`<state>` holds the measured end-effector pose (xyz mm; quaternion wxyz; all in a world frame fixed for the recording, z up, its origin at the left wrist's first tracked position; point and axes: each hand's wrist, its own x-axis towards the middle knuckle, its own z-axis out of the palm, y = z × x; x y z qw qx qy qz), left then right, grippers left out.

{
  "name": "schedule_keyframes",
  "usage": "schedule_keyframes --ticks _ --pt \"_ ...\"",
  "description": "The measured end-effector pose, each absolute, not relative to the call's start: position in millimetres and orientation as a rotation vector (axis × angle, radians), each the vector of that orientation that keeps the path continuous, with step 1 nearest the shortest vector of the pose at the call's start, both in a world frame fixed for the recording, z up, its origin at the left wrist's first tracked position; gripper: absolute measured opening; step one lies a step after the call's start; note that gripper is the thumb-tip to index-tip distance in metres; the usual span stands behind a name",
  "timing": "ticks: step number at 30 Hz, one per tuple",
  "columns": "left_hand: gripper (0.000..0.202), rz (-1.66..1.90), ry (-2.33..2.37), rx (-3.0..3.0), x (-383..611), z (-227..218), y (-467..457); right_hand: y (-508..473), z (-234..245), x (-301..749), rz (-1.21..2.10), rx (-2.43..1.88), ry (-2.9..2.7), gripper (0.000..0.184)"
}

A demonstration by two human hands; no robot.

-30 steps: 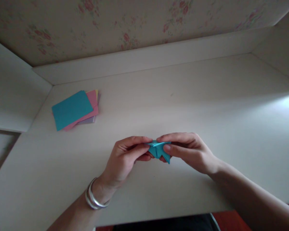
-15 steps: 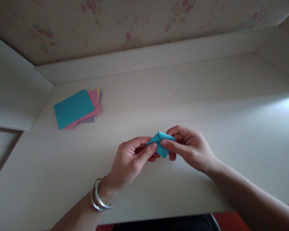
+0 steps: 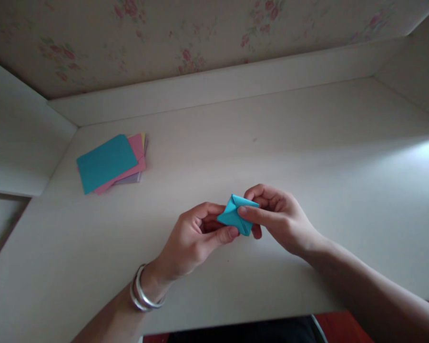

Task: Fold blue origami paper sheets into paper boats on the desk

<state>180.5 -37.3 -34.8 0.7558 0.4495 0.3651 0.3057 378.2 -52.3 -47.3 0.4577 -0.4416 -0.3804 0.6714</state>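
A small piece of folded blue paper (image 3: 231, 218), with creases and pointed corners, is held between both hands above the white desk. My left hand (image 3: 198, 236) grips it from the left, its thumb along the lower edge and its fingers behind. From the right, my right hand (image 3: 280, 216) pinches the paper, thumb pressed on its upper face near the middle and fingertips underneath. The parts of the fingers behind the paper are hidden. Two silver bangles (image 3: 143, 293) circle my left wrist.
A stack of coloured paper sheets (image 3: 107, 163), blue on top with pink, yellow and purple below, lies at the desk's left. White panels border the desk (image 3: 307, 128) at the back and left. Floral wallpaper (image 3: 214, 43) covers the wall behind.
My left thumb has slid from the paper's face down to its lower edge. The paper's left part now looks opened out or bent. My right hand keeps its pinch.
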Motion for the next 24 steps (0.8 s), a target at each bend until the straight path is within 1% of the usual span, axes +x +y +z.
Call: schedule_keyframes --ticks 6,11,15,18,19,22,24 --pt "0.015 0.640 0.855 0.937 179.7 -37.6 -38.5 -51.6 -45.9 374.5 1.593 -1.133 -1.004 0.025" --pt "0.020 0.606 0.891 0.893 181.1 -38.6 -37.8 -50.6 -48.3 373.8 1.586 -1.147 -0.974 0.026" --pt "0.023 0.597 0.916 0.842 182.8 -39.2 -38.1 -51.1 -49.8 373.6 1.548 -1.126 -0.984 0.023" --pt "0.022 0.601 0.893 0.834 182.8 -38.6 -38.8 -52.0 -50.5 375.2 1.536 -1.093 -1.028 0.031" --pt "0.021 0.605 0.882 0.835 182.8 -38.1 -39.2 -52.2 -50.5 376.0 1.551 -1.078 -1.040 0.030" --pt "0.017 0.630 0.872 0.842 183.3 -36.5 -40.6 -53.0 -49.8 378.3 1.611 -1.037 -1.091 0.016" --pt "0.012 0.650 0.873 0.846 183.7 -36.2 -41.6 -53.0 -49.2 378.8 1.629 -0.997 -1.114 0.011"
